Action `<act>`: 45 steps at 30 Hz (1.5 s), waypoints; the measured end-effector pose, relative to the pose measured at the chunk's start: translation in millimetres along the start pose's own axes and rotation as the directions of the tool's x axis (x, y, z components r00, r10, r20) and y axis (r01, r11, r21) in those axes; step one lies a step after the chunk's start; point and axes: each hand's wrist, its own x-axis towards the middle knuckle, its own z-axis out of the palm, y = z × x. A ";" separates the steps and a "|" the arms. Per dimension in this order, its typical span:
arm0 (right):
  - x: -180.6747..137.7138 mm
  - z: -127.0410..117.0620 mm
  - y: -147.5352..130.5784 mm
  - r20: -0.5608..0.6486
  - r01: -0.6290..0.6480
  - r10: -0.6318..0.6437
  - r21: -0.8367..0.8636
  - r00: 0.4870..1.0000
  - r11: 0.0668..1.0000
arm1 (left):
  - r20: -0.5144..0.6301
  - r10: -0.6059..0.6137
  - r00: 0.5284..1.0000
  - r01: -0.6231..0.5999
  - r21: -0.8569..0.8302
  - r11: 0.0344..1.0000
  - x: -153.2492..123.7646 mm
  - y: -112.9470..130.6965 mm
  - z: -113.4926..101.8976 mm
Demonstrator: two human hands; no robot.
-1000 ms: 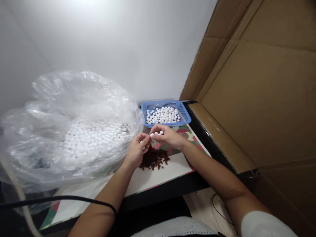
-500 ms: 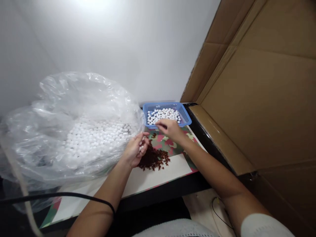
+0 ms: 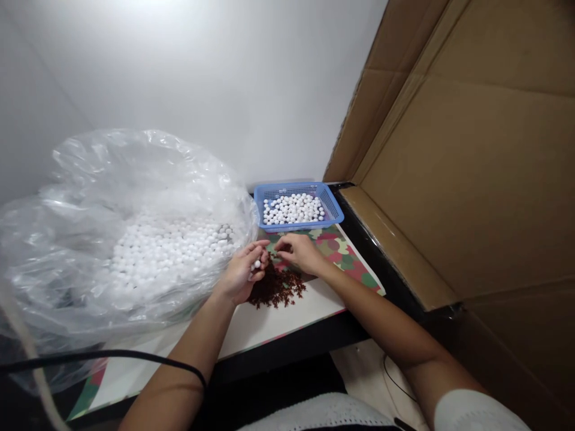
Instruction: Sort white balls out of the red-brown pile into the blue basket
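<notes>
Though near right hand (image 3: 300, 252), white balls (image 3: 257, 264) in left hand (image 3: 239, 274).

Wearing Pale, Short Sleeves

Wearing a light grey-white top (image 3: 314, 413), rounded at the front. Showing small dark holes (image 3: 350, 413) in the knit-like cloth. Covering the right upper arm with a short white sleeve (image 3: 476, 410), wide, faintly textured and stopping just above the elbow. Leaving bare the left forearm (image 3: 204, 344), the right forearm (image 3: 381, 326), the left hand (image 3: 240, 275) and the right hand (image 3: 300, 252). Bearing a smooth black cable (image 3: 135, 354) across the left forearm, curving and dipping out of sight at the inner edge. Showing a thin dark strip (image 3: 403, 424) beside the top, too small to identify.
</notes>
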 end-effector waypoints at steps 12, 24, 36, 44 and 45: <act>-7.8 -6.4 4.3 0.269 -0.331 0.236 0.902 0.934 0.277 | 0.038 0.011 0.999 -0.014 0.080 0.997 6.8 -11.7 -0.3; -10.9 -8.3 -5.8 0.261 -0.306 0.197 0.920 0.945 0.245 | -0.009 0.056 0.998 -0.056 0.029 0.998 11.0 -16.1 -4.2; -9.5 -1.1 -3.2 0.277 -0.339 0.228 0.889 0.934 0.307 | -0.002 0.042 0.999 -0.042 0.072 0.997 9.7 -19.3 -0.6; -9.1 -5.5 -3.9 0.206 -0.303 0.274 0.874 0.939 0.379 | -0.019 0.085 0.996 -0.083 0.097 0.992 11.9 -21.8 -2.7; -8.9 -5.7 -4.1 0.191 -0.294 0.277 0.869 0.942 0.398 | -0.016 0.081 0.997 -0.079 0.095 0.992 11.6 -21.5 -2.5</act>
